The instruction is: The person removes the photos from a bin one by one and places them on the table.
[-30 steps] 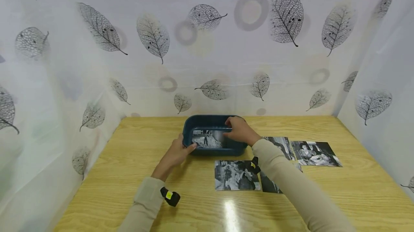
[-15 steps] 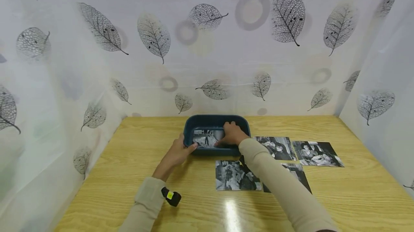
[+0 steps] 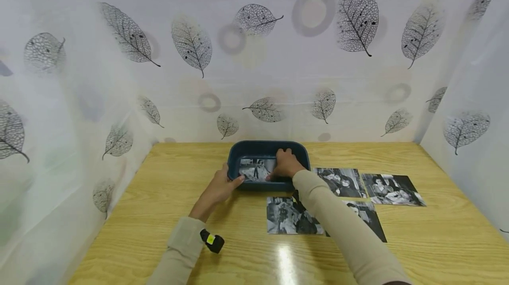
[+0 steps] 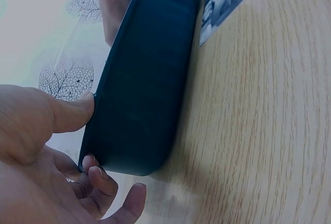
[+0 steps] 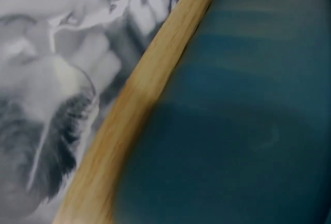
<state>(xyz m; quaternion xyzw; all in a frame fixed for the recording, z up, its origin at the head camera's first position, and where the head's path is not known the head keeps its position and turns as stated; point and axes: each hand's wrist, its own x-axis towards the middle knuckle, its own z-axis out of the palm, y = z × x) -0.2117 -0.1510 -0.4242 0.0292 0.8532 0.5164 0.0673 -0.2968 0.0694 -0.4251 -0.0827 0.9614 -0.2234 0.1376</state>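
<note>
Tray (image 3: 267, 148) (dark blue, rectangular, rounded corners) stood on the desk (image 3: 159, 214) near the far wall, just left of the desk's middle. One black-and-white photo (image 3: 256, 169) lay inside it. The left hand (image 3: 220, 188) gripped the tray's near left corner: thumb on the rim, fingers (image 4: 101, 180) curled at the outer wall, as the left wrist view showed. The right hand (image 3: 285, 164) reached into the tray from the right and lay over the photo's right end, fingers bent down upon it; whether they pinched the photo or merely pressed it could not be told from the head view, and the right wrist view (blurred) showed only the tray wall (image 5: 248, 131), a strip of desk and a print.

Four more photos lay flat on the desk to the right of the tray: two (image 3: 341, 182) (image 3: 391, 184) side by side, two (image 3: 286, 215) (image 3: 367, 218) nearer the person, partly hidden under the right sleeve (image 3: 342, 227). A leaf-patterned curtain (image 3: 254, 55) enclosed the desk on three sides.
</note>
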